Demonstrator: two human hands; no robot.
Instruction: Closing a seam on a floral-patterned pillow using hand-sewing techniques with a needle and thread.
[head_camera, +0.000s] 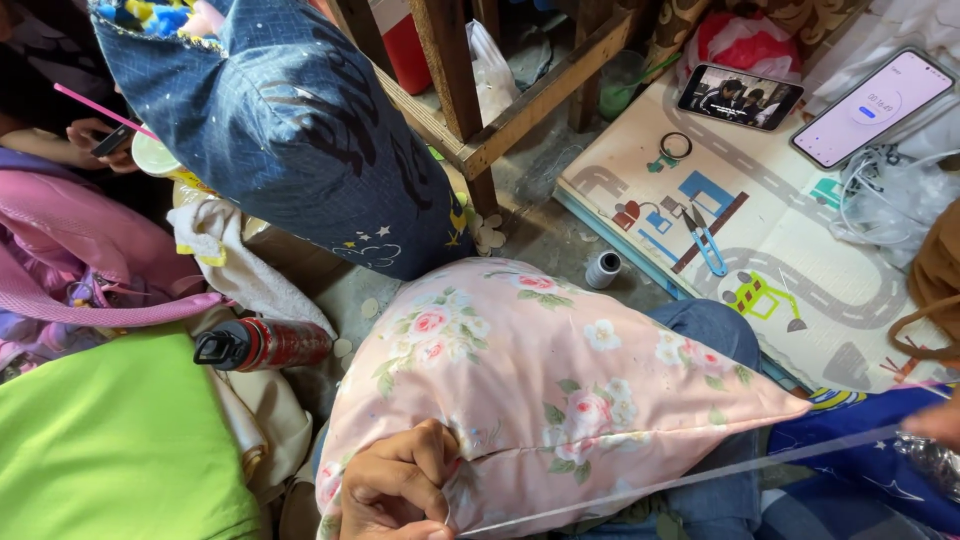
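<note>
A view from above onto a person's lap, where a pale pink fabric cushion printed with roses and green leaves lies across the knees, its pointed corner aimed to the right. The left hand, at the bottom edge, is closed in a fist, pinching the cushion's seam. A long pale thread runs taut from that fist rightward to the right hand, which shows only as a blurred sliver at the frame's edge; whether its fingers are closed cannot be told. Above the cushion stands a dark blue denim pillow with small stars. To the left lie a bright green cloth and a red metal bottle with a black cap. On the floor sits a grey spool of thread, beside a play mat printed with roads. On the mat rest blue-handled snips and two smartphones, one dark and one white-screened.
</note>
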